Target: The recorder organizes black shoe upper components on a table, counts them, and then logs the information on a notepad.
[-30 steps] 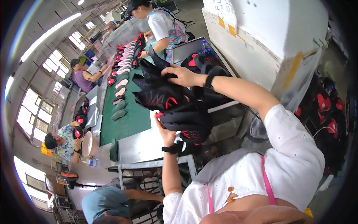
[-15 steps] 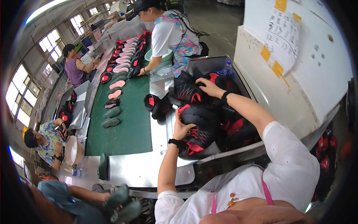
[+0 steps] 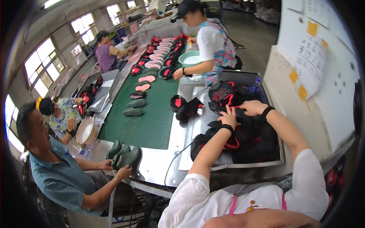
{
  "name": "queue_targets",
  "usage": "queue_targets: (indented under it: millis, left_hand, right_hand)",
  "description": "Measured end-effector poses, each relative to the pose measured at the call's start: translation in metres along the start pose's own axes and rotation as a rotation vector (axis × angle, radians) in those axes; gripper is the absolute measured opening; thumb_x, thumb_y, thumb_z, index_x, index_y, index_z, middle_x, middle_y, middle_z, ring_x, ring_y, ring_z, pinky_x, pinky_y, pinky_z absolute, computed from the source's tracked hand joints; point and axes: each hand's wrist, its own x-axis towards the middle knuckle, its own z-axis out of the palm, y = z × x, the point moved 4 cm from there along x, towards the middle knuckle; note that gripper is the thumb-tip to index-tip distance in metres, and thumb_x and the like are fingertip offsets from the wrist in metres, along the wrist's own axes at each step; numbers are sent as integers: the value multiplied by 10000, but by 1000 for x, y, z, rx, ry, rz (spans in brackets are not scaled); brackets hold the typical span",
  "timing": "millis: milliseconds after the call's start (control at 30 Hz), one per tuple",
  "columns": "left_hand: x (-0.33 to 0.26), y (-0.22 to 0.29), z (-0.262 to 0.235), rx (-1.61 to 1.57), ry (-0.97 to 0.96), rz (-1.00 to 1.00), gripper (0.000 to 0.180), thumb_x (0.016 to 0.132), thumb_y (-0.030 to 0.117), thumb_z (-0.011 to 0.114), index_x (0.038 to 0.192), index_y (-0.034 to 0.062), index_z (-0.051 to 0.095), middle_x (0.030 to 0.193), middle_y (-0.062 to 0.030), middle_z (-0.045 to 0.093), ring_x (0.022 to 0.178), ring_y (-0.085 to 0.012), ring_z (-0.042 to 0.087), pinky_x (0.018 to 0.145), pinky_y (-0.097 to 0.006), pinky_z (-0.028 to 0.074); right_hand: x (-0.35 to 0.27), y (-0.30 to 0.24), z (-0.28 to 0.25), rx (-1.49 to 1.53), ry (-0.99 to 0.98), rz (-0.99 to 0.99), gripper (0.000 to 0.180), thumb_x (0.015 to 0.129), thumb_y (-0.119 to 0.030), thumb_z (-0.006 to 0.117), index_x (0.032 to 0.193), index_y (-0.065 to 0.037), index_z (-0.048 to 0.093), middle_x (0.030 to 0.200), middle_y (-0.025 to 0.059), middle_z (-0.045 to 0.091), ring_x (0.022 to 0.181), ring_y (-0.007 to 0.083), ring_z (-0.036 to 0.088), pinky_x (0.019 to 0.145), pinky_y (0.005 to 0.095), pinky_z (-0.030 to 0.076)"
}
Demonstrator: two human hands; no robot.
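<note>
Black shoe uppers with red trim (image 3: 253,140) lie heaped in a metal tray (image 3: 224,166) in front of me. Over the pile my left hand (image 3: 229,117) reaches in, fingers stretched and apart, touching the black uppers. Just right of it, my right hand (image 3: 253,108) has its fingers closed on the red edge of a shoe upper (image 3: 237,106). Another upper with grey lacing (image 3: 221,91) rests at the tray's far left. How far the fingertips reach under the material is hidden.
Left of the tray, two uppers (image 3: 185,107) sit on the metal tabletop (image 3: 152,163). A green mat (image 3: 152,125) bears green shoe lasts (image 3: 133,112) and pink insoles (image 3: 143,87). A co-worker in teal (image 3: 62,171) holds green lasts (image 3: 127,156); another stands beside a green basin (image 3: 189,57).
The view has swung left, so the scene sits further right. My left hand has left the laced upper and moved beside my right hand. The co-worker in teal has come more fully into view.
</note>
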Motion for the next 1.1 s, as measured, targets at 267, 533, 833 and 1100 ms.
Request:
queue_targets:
  millis: [267, 533, 833, 1100]
  left_hand:
    - [-30, 26, -13, -287, -72, 101, 864, 687, 368, 670, 1298, -34, 211, 1258, -270, 314, 1071, -432, 476, 857, -437, 447]
    - [-150, 4, 32, -73, -145, 337, 635, 740, 373, 606, 1290, 147, 381, 1383, -250, 177, 1242, -479, 189, 978, -555, 254]
    - [-288, 226, -125, -505, 573, 898, 336, 716, 36, 558, 1043, -9, 493, 1166, -176, 475, 1141, -358, 370, 972, -459, 259]
    - [-446, 488, -111, -538, 26, 1798, 331, 662, 66, 609, 991, 71, 571, 1301, -144, 368, 1221, -383, 250, 989, -479, 205]
  right_hand:
    - [-262, -137, -84, 344, 762, -660, 143, 747, -46, 553, 884, -55, 593, 923, 80, 605, 835, 247, 592, 710, 336, 472]
    - [-601, -154, 1, 442, 1064, -101, 141, 737, -10, 496, 783, -51, 623, 787, 87, 642, 665, 226, 627, 544, 303, 466]
    - [-843, -232, 241, 400, 918, 1493, 126, 767, -59, 552, 872, -34, 617, 786, 102, 621, 701, 256, 605, 620, 299, 469]
    - [-877, -282, 402, 714, 691, 1780, 449, 734, -213, 594, 1136, -36, 499, 1217, 208, 423, 1061, 356, 480, 889, 384, 404]
